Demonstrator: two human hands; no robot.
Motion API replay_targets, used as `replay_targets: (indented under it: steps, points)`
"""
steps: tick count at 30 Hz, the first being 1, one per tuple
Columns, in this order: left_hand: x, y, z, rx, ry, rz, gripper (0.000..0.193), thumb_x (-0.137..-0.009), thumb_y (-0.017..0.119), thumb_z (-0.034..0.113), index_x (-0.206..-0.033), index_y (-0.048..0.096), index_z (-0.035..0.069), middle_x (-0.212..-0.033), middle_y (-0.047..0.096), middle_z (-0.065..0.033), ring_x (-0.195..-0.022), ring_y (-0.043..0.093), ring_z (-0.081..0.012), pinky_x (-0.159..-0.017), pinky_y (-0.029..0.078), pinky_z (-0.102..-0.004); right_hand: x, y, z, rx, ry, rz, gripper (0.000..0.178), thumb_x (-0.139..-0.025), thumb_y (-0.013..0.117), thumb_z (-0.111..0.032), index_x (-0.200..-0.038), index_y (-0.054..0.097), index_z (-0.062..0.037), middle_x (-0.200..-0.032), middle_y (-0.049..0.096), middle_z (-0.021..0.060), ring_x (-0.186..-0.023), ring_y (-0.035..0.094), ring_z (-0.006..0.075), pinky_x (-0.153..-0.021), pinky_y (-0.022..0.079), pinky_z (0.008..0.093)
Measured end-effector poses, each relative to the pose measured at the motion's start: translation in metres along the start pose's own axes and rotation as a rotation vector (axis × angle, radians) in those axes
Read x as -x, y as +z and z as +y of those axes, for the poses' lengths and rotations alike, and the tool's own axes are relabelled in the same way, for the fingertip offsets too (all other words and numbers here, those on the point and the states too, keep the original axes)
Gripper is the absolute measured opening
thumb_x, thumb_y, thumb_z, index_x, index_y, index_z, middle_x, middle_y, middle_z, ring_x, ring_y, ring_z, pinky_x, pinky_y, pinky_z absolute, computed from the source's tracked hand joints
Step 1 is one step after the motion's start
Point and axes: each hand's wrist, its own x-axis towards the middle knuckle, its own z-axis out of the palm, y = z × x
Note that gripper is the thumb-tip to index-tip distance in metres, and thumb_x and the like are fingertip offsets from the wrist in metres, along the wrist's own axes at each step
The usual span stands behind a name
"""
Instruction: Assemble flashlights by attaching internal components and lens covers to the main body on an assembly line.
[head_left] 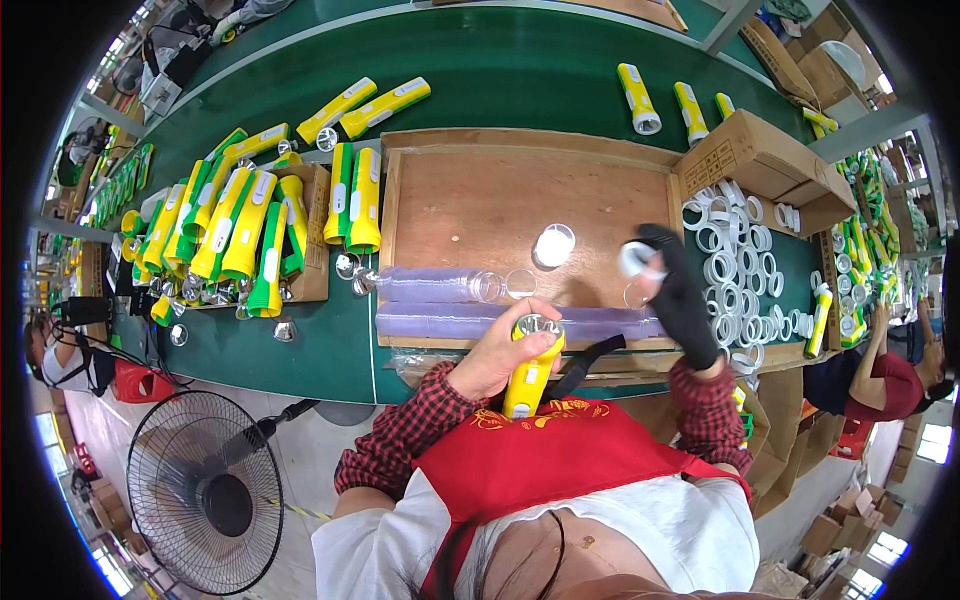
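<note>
My left hand (488,358) is wrapped round a yellow flashlight (528,380), held upright close to my red apron with its shiny reflector facing up. My right hand (682,290), in a black glove, pinches a white ring (640,262) above the right side of a shallow wooden tray (500,165). In the tray, a small white round piece (553,246) sits near the middle. Two long stacks of clear discs (430,285) lie along the tray's near edge. Part of the ring is hidden by my gloved fingers.
Many white rings (735,265) lie on the green table to the right, beside an open cardboard box (765,170). Yellow-and-green flashlights (235,220) are heaped at the left. A standing fan (225,500) is at the lower left. Another person's arm (872,365) shows far right.
</note>
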Motion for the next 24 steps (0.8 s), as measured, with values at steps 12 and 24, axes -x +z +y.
replay_targets:
  steps: [12,24]
  points:
    - [-0.001,-0.017,-0.012,-0.036,-0.009,-0.185,0.072,-0.086,0.053,0.064,-0.121,0.047,0.001,-0.099,0.059,-0.0050,-0.089,0.061,-0.0118,-0.075,0.051,-0.0252,0.021,0.082,-0.048,-0.183,-0.207,-0.284,0.023,-0.089,0.060,-0.018,-0.102,0.053,-0.0003,-0.117,0.059,0.0200,-0.100,0.060,0.0357,-0.085,0.049,0.0387]
    - [-0.010,0.028,0.019,-1.092,0.240,0.255,0.070,-0.077,0.075,0.031,-0.126,0.038,-0.003,-0.107,0.060,-0.0222,-0.095,0.063,-0.0348,-0.082,0.051,-0.0389,-0.012,0.055,-0.038,-0.041,-0.124,0.130,0.025,-0.084,0.067,-0.013,-0.104,0.058,-0.0004,-0.095,0.066,0.0137,-0.079,0.067,0.0257,-0.069,0.052,0.0314]
